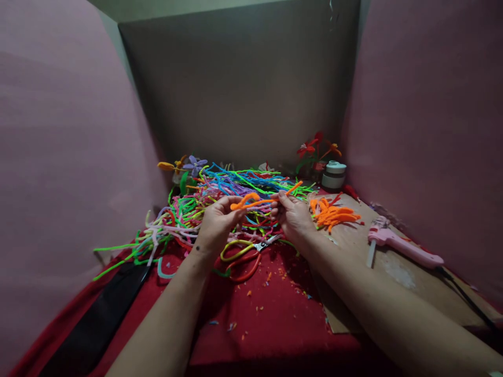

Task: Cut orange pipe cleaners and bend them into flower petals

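Both hands are raised over a big tangle of coloured pipe cleaners (pixel 220 201). My left hand (pixel 217 221) pinches the looped end of an orange pipe cleaner (pixel 264 198). My right hand (pixel 293 214) grips the same pipe cleaner further along, and its free end sticks up to the right. Scissors with yellow and red handles (pixel 247 254) lie on the red cloth (pixel 271 314) just below my hands.
A heap of bent orange pieces (pixel 333 213) lies on a cardboard sheet (pixel 396 272) at the right, beside a pink glue gun (pixel 401 246). Pipe-cleaner flowers (pixel 316 149) and a tape roll (pixel 334 175) stand at the back. Pink walls close in both sides.
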### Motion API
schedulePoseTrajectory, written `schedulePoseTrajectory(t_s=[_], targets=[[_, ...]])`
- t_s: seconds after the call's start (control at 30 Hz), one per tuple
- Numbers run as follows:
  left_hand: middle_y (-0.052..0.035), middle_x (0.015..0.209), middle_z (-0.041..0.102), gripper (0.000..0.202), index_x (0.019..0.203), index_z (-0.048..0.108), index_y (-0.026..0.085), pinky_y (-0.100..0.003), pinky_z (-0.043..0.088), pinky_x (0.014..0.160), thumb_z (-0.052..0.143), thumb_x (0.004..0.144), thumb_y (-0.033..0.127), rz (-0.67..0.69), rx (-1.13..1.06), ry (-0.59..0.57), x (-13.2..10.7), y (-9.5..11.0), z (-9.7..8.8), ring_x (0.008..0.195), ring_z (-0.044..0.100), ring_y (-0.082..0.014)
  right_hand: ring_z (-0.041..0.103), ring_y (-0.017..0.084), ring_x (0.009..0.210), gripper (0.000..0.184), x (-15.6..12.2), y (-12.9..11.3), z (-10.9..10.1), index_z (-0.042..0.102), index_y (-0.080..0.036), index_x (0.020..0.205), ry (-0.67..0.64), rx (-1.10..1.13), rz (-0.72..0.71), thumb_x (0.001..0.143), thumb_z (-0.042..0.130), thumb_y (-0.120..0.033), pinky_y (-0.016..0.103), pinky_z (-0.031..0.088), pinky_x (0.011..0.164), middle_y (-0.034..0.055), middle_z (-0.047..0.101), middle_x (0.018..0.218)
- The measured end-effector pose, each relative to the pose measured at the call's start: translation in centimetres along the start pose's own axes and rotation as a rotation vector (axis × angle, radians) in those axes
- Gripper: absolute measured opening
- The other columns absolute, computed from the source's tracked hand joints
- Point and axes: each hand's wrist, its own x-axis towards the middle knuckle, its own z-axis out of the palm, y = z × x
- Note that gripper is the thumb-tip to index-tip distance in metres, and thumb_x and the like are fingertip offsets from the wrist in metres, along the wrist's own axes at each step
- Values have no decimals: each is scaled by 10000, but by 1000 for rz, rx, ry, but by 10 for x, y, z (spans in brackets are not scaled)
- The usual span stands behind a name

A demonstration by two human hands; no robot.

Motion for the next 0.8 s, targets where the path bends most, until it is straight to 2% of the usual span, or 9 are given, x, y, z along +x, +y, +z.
schedulePoseTrajectory(t_s=[0.13,0.3,0.47,0.6,0.8], targets=[[30,565,588,281,845,609,139,-188,410,420,728,625,268,-28,83,-9,-4,3,5,430,508,-77,493,69,392,222,0,1,0,598,-131,711,9,-11,-14,732,663,-342,193,422,372,-28,552,512],[27,504,571,199,729,607,127,-178,376,375,670,690,312,26,-28,139,-2,-3,6,380,486,-71,498,69,395,220,0,2,0,603,-134,706,6,-26,-17,722,672,-342,195,430,372,-28,560,522],[20,493,589,226,744,626,115,-192,394,367,724,625,280,6,-208,229,5,-8,2,371,499,-85,497,70,399,161,-1,0,0,615,-125,713,-15,-1,7,725,667,-276,192,423,370,-24,560,513],[28,476,575,257,730,621,114,-180,402,379,762,568,255,20,-297,286,8,-7,0,392,515,-84,501,78,391,109,0,-1,0,593,-117,682,26,22,89,730,650,-196,192,401,350,-8,582,515],[31,529,587,260,697,625,104,-144,392,392,795,516,182,36,-440,333,14,-3,-4,428,518,-53,487,74,369,162,1,-1,-1,557,-115,619,44,23,191,770,593,-161,180,362,322,3,584,492]])
